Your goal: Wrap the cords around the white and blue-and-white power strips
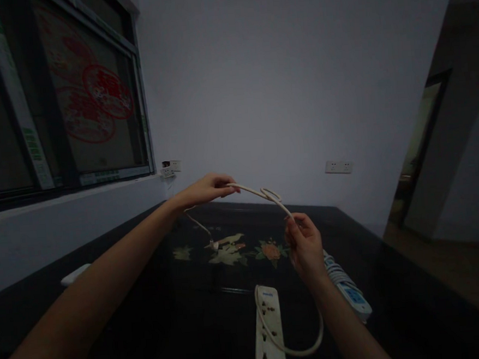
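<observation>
A pale power cord (250, 189) stretches in an arc between my two hands above the dark table. My left hand (212, 188) pinches it at the far left, and its loose end trails down to a plug (214, 244) lying on the table. On the right, my right hand (304, 241) is closed around the same cord, with a small loop of it sticking up between the hands. Below my right hand the cord curves down over a white power strip (270, 325), whose near end runs out of view.
Right of my right forearm lies a second power strip (354, 298) with its cord wrapped. A white object (75, 274) sits partly behind my left forearm. The black table (200, 324) has a flower pattern and meets a wall with sockets (339, 167). A window (94, 102) is at left.
</observation>
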Demonstrator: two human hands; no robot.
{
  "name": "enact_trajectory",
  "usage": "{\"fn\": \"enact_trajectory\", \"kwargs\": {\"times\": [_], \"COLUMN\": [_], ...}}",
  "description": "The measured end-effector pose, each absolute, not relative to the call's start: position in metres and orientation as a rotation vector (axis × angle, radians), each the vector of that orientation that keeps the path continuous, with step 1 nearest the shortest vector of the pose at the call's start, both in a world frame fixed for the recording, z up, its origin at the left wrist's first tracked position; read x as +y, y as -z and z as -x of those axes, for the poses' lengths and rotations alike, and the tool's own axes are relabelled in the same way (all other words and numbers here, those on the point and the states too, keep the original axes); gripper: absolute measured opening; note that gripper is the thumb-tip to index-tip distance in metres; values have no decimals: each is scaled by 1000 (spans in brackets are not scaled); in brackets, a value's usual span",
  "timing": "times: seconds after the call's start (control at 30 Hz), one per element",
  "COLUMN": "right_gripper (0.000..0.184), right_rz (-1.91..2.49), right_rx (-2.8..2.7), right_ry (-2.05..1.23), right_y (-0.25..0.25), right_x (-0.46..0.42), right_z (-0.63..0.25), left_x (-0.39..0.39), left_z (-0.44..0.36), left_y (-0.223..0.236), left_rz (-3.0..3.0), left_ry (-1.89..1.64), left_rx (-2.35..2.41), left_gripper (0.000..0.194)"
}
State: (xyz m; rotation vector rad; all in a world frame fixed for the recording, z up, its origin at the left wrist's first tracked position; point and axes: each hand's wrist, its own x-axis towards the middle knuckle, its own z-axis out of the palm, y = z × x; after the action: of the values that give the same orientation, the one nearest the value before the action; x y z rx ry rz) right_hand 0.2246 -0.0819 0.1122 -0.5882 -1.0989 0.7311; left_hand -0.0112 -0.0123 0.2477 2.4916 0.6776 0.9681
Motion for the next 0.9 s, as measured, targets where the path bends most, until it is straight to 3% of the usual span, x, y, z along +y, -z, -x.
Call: {"fn": "enact_trajectory", "kwargs": {"times": [0.2,0.43,0.67,0.9], "right_gripper": [28,33,36,29], "right_rz": [532,524,545,516], "right_rx": [-1087,-1148,-1315,-1367], "right_ry": [-758,-802,-832,-876], "right_y": [-122,-144,-159,-151], "right_x": [-76,-76,-90,-112], "right_z": [-221,-217,-200,-204], "left_x": [-20,-27,-53,-21], "left_z": [23,13,-20,-30], "left_y": [-231,-216,-181,-175], "left_rz": [-2220,-1977,-1800,-1962], "left_ry": [-736,-612,-231,-758], "left_rx": [621,465,327,572], "left_gripper": [36,24,31,28]}}
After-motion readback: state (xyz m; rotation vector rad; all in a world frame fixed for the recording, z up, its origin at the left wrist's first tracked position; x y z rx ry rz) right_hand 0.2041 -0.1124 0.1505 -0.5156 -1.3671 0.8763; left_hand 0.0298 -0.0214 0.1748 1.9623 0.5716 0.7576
